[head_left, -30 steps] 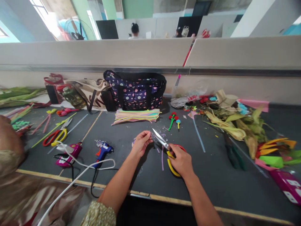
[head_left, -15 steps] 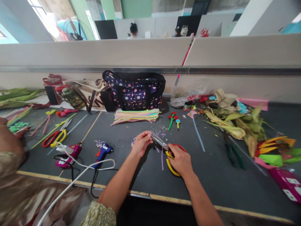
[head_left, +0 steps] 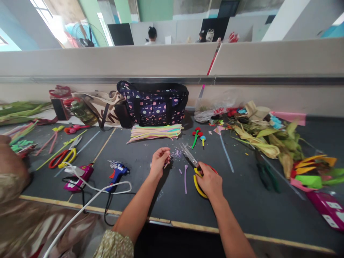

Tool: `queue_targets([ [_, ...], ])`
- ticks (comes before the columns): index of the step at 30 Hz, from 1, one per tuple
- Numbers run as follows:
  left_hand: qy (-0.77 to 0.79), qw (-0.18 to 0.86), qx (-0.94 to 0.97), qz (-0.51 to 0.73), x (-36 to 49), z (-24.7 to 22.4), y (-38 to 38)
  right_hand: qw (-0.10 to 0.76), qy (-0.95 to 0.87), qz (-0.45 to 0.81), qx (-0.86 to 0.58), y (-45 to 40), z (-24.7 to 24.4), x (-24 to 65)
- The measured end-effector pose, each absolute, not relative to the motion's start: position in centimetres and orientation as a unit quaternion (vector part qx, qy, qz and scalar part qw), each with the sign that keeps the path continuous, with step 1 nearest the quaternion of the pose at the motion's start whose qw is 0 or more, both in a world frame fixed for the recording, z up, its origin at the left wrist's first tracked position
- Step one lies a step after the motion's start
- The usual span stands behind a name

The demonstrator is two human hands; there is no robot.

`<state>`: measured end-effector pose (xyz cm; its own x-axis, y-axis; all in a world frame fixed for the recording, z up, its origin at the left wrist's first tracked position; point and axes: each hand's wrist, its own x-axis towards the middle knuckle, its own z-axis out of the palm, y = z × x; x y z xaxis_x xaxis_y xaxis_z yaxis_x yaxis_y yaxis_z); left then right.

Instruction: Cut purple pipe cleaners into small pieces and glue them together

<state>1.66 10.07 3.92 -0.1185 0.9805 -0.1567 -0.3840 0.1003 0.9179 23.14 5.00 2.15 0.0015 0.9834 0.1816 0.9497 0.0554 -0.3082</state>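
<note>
My right hand (head_left: 210, 180) grips a pair of scissors (head_left: 190, 154) by their yellow and red handles, the blades pointing up and left, slightly parted. My left hand (head_left: 160, 162) is closed in a pinch, left of the blade tips and apart from them. What it pinches is mostly hidden; only a small pale bit shows at the fingers. Between the hands, purple fuzzy clippings (head_left: 177, 154) are scattered on the dark table (head_left: 172, 204). A purple pipe-cleaner strip (head_left: 185, 179) lies below them, with a short purple piece (head_left: 180, 171) beside it.
Behind my hands lie a bundle of pastel pipe cleaners (head_left: 156, 132) and a patterned bag (head_left: 158, 104). A blue glue gun (head_left: 118, 175), white cable (head_left: 107, 188) and other scissors (head_left: 64, 156) are left. Dried husks (head_left: 258, 143) and pliers (head_left: 266, 175) lie right. Another person's arm (head_left: 12, 165) is far left.
The scissors have moved right and down, away from my left hand, and their blades have parted a little. My left hand has shifted slightly left, its fingers curling in.
</note>
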Motion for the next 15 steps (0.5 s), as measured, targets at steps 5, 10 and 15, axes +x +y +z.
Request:
queue_targets([
  [5,0.556,0.427,0.451,0.552,1.25,3.45,10.38,0.171,-0.703,0.047,-0.688,5.11,2.00,23.19],
  [10,0.610,0.292,0.566,0.471,0.74,2.99,10.79,0.165,-0.702,0.048,-0.692,5.06,1.92,23.28],
  [15,0.619,0.199,0.651,0.391,1.06,3.61,10.94,0.174,-0.711,0.047,-0.679,5.00,1.80,23.42],
])
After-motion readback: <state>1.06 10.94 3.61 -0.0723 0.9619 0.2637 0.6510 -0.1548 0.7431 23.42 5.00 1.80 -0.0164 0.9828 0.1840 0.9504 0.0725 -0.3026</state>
